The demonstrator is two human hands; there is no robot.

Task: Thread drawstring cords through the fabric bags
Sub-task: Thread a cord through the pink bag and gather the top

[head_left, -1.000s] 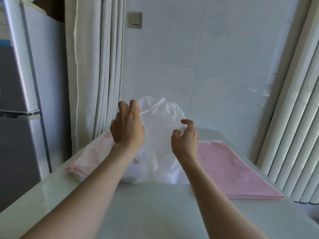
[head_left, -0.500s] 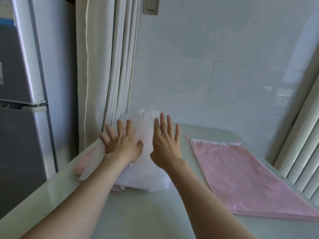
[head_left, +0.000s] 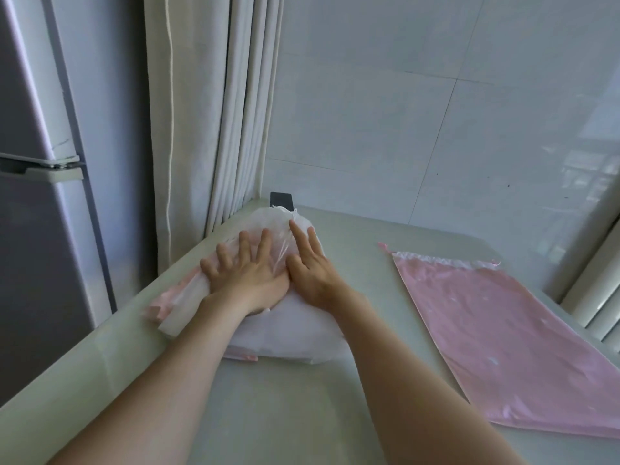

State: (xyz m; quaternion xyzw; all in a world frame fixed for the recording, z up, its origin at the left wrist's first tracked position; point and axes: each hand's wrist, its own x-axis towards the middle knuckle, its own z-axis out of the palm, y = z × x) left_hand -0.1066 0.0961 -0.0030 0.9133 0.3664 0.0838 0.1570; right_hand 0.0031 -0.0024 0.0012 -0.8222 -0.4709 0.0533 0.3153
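We press both hands flat on the white bag (head_left: 295,330), which tops a pile at eleven o'clock on the table (head_left: 302,414), near the far left corner. Our left hand (head_left: 248,276) lies with fingers straight and spread, its grip open and holding nothing. Our right hand (head_left: 312,276), just beside it at three o'clock, has an open grip too. Pink bags (head_left: 161,305) peek out under the pile's left edge. A single pink bag (head_left: 503,330) lies flat at two o'clock, well apart, gathered top toward the wall.

Flat pink bag (head_left: 503,330), heaped white bags (head_left: 295,327)
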